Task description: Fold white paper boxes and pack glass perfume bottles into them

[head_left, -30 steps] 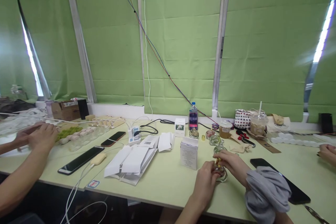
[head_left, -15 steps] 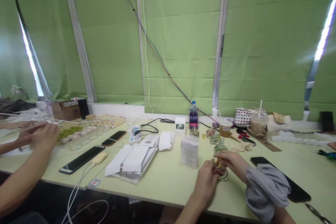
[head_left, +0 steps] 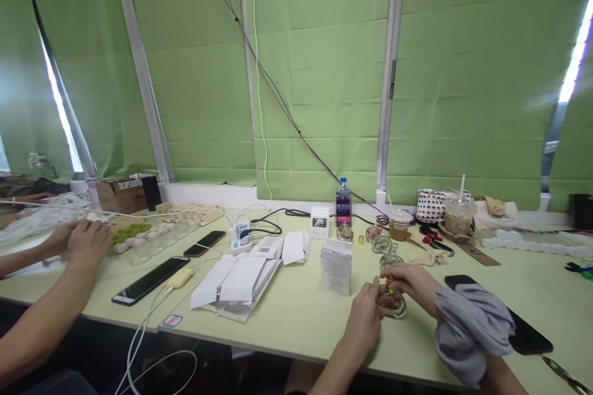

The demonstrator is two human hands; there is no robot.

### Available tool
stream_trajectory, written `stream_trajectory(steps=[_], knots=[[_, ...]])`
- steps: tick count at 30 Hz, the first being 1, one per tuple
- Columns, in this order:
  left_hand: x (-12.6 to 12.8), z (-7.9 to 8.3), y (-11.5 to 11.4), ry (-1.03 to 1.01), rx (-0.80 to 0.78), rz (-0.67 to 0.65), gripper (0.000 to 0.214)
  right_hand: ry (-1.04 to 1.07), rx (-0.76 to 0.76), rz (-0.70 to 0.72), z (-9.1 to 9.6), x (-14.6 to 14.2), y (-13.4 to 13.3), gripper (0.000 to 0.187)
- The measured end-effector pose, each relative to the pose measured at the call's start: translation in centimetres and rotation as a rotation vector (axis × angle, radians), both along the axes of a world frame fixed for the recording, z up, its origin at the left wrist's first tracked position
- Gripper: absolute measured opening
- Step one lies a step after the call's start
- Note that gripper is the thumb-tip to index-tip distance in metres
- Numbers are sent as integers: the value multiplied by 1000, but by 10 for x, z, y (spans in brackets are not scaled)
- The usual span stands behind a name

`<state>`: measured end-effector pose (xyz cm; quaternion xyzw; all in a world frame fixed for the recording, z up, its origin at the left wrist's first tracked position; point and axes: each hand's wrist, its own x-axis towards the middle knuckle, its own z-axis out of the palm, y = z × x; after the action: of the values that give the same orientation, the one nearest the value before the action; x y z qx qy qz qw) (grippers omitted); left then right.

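Observation:
A small clear glass bottle [head_left: 391, 303] with reddish-brown contents sits on the table between my hands. My left hand [head_left: 365, 320] grips its left side with bent fingers. From the right, my right hand [head_left: 414, 284] closes its fingers on the gold-coloured top [head_left: 389, 284] of this bottle, partly hiding it. Just behind stands a greenish glass bottle [head_left: 391, 257], with further small glass bottles [head_left: 373, 233] beyond. A loose gold ring-like piece [head_left: 361, 239] lies near them. A grey scrunchie [head_left: 472, 333] wraps my right wrist.
A white box [head_left: 336, 266] stands left of my hands, near flattened white cartons [head_left: 241, 278]. A black phone [head_left: 500, 315] lies on the right. Further back are a water bottle [head_left: 343, 203] and drink cups [head_left: 458, 215]. Another person's hands [head_left: 88, 241] work at the far left.
The view has shifted slightly. My right hand's fingers have changed position a little on the gold top, and more of the bottle's body shows. My left hand stays on the bottle.

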<state>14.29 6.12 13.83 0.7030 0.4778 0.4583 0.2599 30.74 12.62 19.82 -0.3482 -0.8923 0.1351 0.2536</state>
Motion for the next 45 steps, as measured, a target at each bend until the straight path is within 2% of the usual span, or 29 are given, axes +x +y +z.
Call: stream_trajectory(steps=[6,9,13,19,24,27,30,33,35,38,40,42,45], knots=[[0,5,0,-92,-13,58,41,44,-7,-29,-3,3,4,35],[-2,5,0,-157,-12,83,34,74,-12,-27,-3,1,4,40],[-5,4,1,-238,-12,47,36,145,-65,-24,-3,-1,4,47],[-5,6,-1,-299,-15,-22,35,191,-339,98,1,8,-2,58],[-3,11,-8,-314,30,-33,32,243,-341,119,13,8,-14,51],[-1,10,-12,-305,34,-28,39,270,-351,126,20,7,-21,49],[-5,7,-14,-216,168,96,42,320,-338,93,24,9,-23,49],[-22,11,-14,-80,451,404,43,387,-293,39,25,12,-22,49],[-38,19,-11,-12,522,544,58,421,-274,15,25,14,-22,49],[-57,32,-4,106,368,571,89,441,-263,0,26,13,-23,50],[-61,37,1,137,229,584,99,448,-265,-1,27,11,-25,49],[-58,38,5,115,156,609,95,455,-251,-12,27,9,-26,49],[-52,37,9,47,182,590,73,465,-214,-29,27,9,-27,47]])
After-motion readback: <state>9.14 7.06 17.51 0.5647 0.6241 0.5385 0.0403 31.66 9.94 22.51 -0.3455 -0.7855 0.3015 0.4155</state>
